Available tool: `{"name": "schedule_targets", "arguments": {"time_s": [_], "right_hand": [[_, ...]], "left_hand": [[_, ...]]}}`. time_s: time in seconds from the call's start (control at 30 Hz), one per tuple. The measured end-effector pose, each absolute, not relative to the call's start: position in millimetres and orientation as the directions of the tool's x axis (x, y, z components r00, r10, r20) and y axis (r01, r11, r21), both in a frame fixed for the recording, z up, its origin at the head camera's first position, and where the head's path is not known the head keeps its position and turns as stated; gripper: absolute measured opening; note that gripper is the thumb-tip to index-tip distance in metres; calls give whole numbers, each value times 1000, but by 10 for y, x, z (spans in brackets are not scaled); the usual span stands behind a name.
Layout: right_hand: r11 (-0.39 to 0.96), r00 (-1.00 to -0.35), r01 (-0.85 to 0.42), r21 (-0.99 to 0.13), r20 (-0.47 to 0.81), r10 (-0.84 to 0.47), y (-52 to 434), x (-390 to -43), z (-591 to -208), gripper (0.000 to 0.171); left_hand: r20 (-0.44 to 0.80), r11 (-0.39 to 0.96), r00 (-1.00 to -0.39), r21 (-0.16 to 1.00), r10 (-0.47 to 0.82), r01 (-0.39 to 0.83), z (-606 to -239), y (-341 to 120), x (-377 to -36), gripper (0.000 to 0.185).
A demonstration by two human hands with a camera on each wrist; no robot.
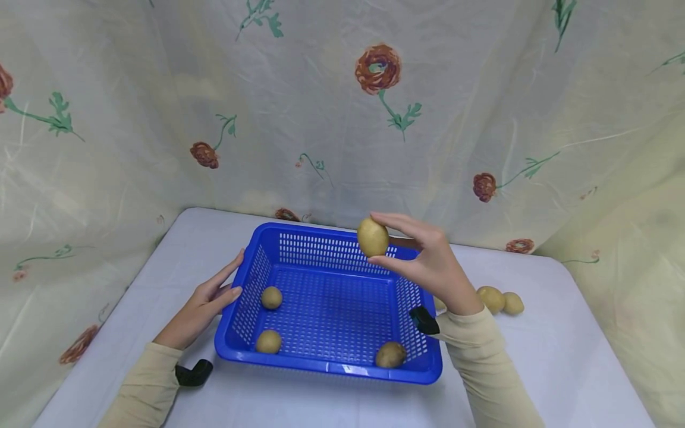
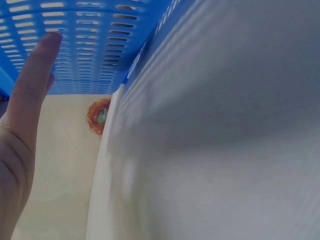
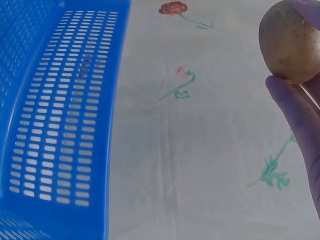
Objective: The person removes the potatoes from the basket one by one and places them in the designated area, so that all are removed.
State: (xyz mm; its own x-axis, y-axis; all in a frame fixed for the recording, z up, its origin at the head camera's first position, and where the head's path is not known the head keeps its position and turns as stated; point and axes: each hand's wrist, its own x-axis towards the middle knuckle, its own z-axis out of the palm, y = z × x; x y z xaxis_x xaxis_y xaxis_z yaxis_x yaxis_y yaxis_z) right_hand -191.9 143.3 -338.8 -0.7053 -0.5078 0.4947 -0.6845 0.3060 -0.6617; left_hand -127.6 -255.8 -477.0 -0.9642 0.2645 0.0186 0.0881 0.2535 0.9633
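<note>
The right hand (image 1: 436,270) is pinching a potato (image 1: 372,237) between thumb and fingertips, holding it above the far side of the blue basket (image 1: 326,365) — three potatoes are lying inside. The left hand (image 1: 200,309) (fingers straight) is resting against the basket's left wall.
</note>
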Motion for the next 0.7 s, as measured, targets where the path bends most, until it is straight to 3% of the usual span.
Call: {"name": "schedule_targets", "arguments": {"time_s": [0.7], "right_hand": [[379,-715,-699,-607,578,-392,1944,-1681,-3501,77]], "left_hand": [[19,256,-965,963,260,87,-4770,-2555,-1264,66]]}}
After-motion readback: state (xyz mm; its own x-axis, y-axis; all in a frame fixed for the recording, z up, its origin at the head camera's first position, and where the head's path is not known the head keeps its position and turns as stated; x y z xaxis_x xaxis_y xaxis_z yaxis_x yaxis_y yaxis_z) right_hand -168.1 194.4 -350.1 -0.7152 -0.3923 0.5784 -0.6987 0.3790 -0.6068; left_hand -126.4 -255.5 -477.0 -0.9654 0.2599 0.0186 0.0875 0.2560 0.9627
